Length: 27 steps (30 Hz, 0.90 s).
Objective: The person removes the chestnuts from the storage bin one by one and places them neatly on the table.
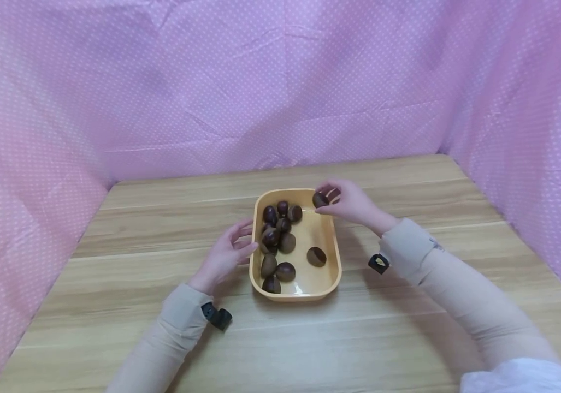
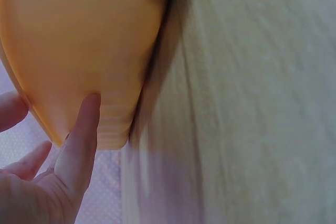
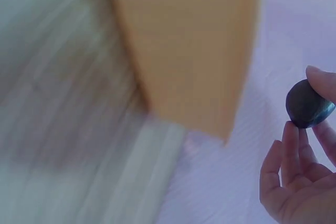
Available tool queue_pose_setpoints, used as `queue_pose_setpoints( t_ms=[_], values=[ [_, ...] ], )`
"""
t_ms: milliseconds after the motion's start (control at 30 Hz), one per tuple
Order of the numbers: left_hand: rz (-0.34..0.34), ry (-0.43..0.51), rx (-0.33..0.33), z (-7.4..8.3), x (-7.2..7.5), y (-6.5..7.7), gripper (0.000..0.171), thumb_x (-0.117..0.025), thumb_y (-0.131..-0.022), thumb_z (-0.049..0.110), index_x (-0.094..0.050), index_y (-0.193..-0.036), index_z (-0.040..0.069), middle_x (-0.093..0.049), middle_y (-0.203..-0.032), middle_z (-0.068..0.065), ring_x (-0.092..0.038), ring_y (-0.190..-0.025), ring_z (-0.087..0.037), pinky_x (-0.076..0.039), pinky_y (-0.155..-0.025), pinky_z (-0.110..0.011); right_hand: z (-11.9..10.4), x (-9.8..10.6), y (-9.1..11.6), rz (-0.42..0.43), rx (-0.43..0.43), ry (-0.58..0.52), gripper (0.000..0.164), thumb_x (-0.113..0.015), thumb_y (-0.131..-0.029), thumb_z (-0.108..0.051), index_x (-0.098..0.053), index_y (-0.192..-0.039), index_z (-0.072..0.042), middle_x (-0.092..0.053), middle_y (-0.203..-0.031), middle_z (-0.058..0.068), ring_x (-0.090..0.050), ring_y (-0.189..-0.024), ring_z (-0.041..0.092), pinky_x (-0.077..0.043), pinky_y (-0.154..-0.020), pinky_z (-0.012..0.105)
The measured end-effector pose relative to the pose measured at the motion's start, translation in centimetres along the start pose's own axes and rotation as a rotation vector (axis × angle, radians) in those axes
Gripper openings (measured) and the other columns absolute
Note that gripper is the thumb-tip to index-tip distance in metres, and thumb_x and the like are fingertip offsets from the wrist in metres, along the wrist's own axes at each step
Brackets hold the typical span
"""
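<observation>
A yellow rectangular container [image 1: 296, 297] stands on the table and holds several brown chestnuts [image 1: 285, 272], mostly along its left side. One chestnut [image 1: 317, 256] lies apart, toward the right wall. At the left wall is my left hand [image 1: 225, 254], its thumb at the rim and its fingers along the outside; the left wrist view shows the index finger [image 2: 84, 129] against the outer wall. My right hand [image 1: 351, 203] pinches a chestnut [image 3: 307, 104] between thumb and fingertips, over the container's far right corner.
The wood-grain table [image 1: 162, 229] extends around the container. Pink dotted cloth [image 1: 211, 93] hangs behind it and at both sides. Small black devices, one at the left wrist [image 1: 217, 316] and one at the right [image 1: 378, 263], are strapped on over the sleeves.
</observation>
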<state>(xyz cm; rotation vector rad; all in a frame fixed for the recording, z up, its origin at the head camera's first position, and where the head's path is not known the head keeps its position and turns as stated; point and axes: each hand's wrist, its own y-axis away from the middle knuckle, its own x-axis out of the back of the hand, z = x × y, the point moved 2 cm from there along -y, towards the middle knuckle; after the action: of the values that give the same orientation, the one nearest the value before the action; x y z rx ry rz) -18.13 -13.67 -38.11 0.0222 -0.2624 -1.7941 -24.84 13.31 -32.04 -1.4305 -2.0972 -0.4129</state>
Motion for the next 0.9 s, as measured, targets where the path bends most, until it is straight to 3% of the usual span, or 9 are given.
queue_pose_setpoints(
  t_ms=[300, 467, 567, 700, 900],
  values=[
    [0.006, -0.001, 0.001, -0.1, 0.1, -0.1, 0.062, -0.055, -0.091, -0.002, -0.032, -0.147, 0.011, -0.039, -0.144, -0.019, -0.044, -0.129, -0.039, -0.055, -0.089, -0.044, 4.7, 2.4, 0.2, 0.071, -0.038, 0.094, 0.04, -0.074, -0.077, -0.003, -0.058, -0.112, 0.007, -0.062, -0.107, 0.027, -0.061, -0.094, 0.036, -0.053, -0.08, 0.036],
    [-0.005, 0.017, -0.006, -0.1, 0.3, -0.1, 0.062, -0.055, -0.091, -0.003, -0.031, -0.147, 0.011, -0.038, -0.145, -0.019, -0.044, -0.129, -0.039, -0.054, -0.09, -0.045, 7.1, 3.5, -0.5, 0.08, -0.111, 0.096, 0.039, -0.07, -0.08, -0.003, -0.055, -0.116, 0.007, -0.058, -0.112, 0.028, -0.058, -0.1, 0.038, -0.051, -0.088, 0.043],
    [-0.007, 0.019, -0.016, -0.1, 0.3, -0.1, 0.062, -0.055, -0.091, -0.003, -0.031, -0.146, 0.01, -0.038, -0.145, -0.02, -0.044, -0.128, -0.039, -0.054, -0.089, -0.045, 8.4, 4.1, -0.8, 0.086, -0.166, 0.081, 0.039, -0.069, -0.081, -0.006, -0.055, -0.116, 0.004, -0.058, -0.111, 0.025, -0.058, -0.099, 0.035, -0.051, -0.088, 0.042],
    [-0.001, 0.016, -0.013, -0.4, 0.1, -0.1, 0.062, -0.056, -0.09, -0.003, -0.033, -0.146, 0.011, -0.039, -0.144, -0.019, -0.045, -0.128, -0.039, -0.055, -0.088, -0.044, 9.8, 4.5, -0.6, 0.09, -0.239, 0.038, 0.039, -0.07, -0.08, -0.008, -0.055, -0.114, 0.001, -0.057, -0.108, 0.02, -0.056, -0.095, 0.03, -0.052, -0.083, 0.036],
    [0.005, 0.011, -0.011, -0.4, 0.1, 0.0, 0.062, -0.056, -0.09, -0.003, -0.032, -0.146, 0.01, -0.039, -0.144, -0.02, -0.045, -0.128, -0.04, -0.055, -0.087, -0.044, 10.8, 4.8, -1.2, 0.071, -0.232, 0.097, 0.039, -0.07, -0.081, -0.006, -0.054, -0.114, 0.005, -0.056, -0.114, 0.027, -0.055, -0.101, 0.037, -0.047, -0.092, 0.046]
  ],
)
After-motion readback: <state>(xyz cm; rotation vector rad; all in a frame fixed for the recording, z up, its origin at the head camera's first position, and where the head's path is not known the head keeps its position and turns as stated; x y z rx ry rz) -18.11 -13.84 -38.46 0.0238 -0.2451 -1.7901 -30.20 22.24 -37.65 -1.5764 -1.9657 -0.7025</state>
